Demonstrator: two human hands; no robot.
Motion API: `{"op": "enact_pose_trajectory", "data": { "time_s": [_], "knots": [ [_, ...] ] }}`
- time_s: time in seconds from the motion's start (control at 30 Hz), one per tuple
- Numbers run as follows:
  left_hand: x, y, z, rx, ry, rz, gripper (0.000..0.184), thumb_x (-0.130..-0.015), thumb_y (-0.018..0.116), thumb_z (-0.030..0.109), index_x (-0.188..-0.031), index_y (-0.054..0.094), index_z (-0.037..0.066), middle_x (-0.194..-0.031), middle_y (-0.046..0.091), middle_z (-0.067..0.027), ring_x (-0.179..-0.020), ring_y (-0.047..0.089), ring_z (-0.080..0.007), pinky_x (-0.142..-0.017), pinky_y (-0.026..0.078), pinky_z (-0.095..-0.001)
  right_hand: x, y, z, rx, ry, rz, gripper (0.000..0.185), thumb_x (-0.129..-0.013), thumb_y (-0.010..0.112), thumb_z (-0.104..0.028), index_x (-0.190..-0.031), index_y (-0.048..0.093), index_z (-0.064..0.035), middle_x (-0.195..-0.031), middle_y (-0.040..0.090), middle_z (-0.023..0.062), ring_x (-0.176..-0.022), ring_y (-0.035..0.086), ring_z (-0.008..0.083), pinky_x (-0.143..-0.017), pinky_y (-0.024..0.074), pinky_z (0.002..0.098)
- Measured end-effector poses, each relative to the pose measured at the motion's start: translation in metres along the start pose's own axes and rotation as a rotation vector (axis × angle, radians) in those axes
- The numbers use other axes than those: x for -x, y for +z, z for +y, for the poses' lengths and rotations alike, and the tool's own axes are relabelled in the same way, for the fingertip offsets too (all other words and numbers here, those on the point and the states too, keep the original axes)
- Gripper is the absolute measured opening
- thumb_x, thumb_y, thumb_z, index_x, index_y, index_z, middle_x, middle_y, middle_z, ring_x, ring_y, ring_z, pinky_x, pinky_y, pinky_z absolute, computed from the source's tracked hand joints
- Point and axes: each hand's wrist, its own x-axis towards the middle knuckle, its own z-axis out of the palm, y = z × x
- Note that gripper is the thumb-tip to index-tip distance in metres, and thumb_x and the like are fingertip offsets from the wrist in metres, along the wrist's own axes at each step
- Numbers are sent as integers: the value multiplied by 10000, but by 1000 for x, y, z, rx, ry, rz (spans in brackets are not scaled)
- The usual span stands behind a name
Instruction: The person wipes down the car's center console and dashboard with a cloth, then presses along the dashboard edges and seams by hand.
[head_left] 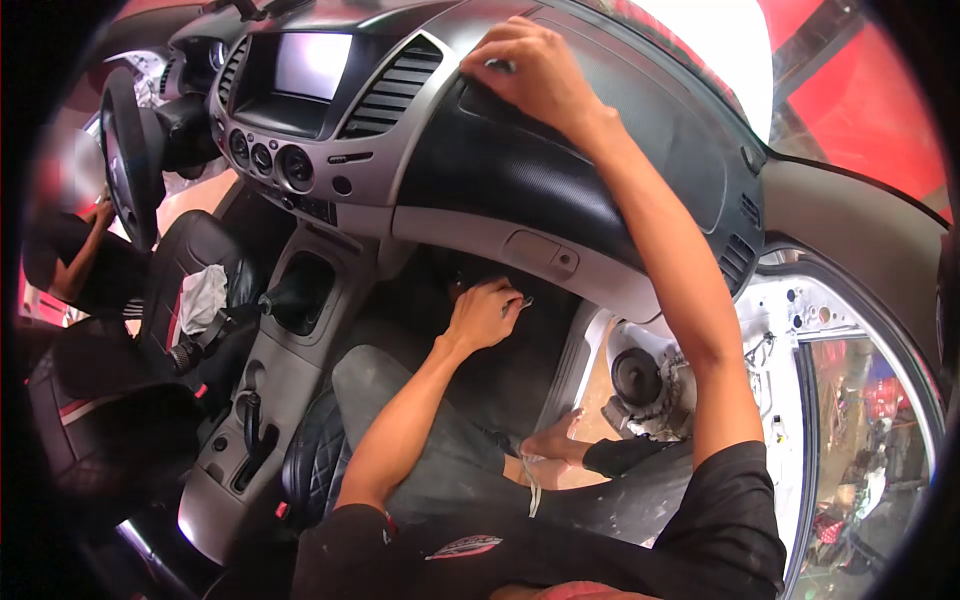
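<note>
Above the passenger side of the dashboard (590,110), my right hand (525,70) is raised beside the silver trim of the centre vent (395,85). Its fingers are curled round a small shiny object that is too small to name. Lower down, in front of the footwell and below the glovebox latch (545,255), my left hand (487,312) is closed around a small metal piece (527,302). I cannot make out what that piece is.
Left of my legs are the gear lever (285,303) and handbrake (252,420). A white cloth (203,298) and a dark tool (200,347) lie on the driver's seat. Another person (75,240) is beyond the steering wheel (128,160). A stripped door (790,400) stands at the right.
</note>
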Motion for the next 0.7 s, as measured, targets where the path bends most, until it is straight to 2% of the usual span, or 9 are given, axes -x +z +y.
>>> {"op": "enact_pose_trajectory", "data": {
  "time_s": [0.07,0.17,0.2,0.43,0.47,0.6,0.7],
  "knots": [
    [1,1,1,4,7,-7,146,-889,683,157,-946,774,57,-957,716,-106,-885,694,-357,-778,562,-450,-4,-6,16,45,55,10,85,-853,800,-159,-913,815,-101,-894,736,60,-866,687,270,-788,561,382],
    [1,0,0,0,31,-7,143,-888,685,154,-945,773,55,-957,716,-107,-884,694,-357,-773,562,-448,-5,-12,13,-64,19,2,149,-855,766,-205,-861,786,-57,-853,733,142,-863,691,341,-791,556,447],
    [0,0,0,-6,32,1,142,-887,685,151,-943,772,54,-957,715,-108,-885,693,-357,-771,562,-447,-4,-13,-2,-148,53,-25,83,-838,755,-108,-819,794,-37,-857,722,141,-889,671,331,-813,550,441],
    [0,0,2,4,52,-4,137,-887,685,145,-938,771,50,-947,715,-110,-896,693,-356,-769,562,-443,-5,-14,4,-65,78,-23,77,-832,757,-96,-833,782,-24,-868,717,157,-875,683,339,-809,553,427],
    [-1,-2,2,3,50,5,137,-888,685,145,-937,770,49,-945,716,-109,-891,693,-356,-768,562,-443,-4,-15,-3,-188,88,-34,76,-835,750,-94,-834,783,-26,-886,724,158,-885,687,337,-810,554,426],
    [-1,-3,4,18,35,11,138,-888,684,144,-938,768,46,-938,720,-106,-876,696,-356,-768,562,-441,-3,-14,0,-47,22,-4,75,-820,762,-95,-835,782,-24,-886,731,153,-864,697,335,-770,564,422],
    [0,-4,5,13,34,4,138,-886,684,140,-941,767,45,-937,722,-105,-878,699,-353,-768,562,-437,-9,-18,0,-125,186,-58,75,-816,767,-90,-830,779,-18,-879,730,154,-864,697,340,-764,564,425]
  ]
}}
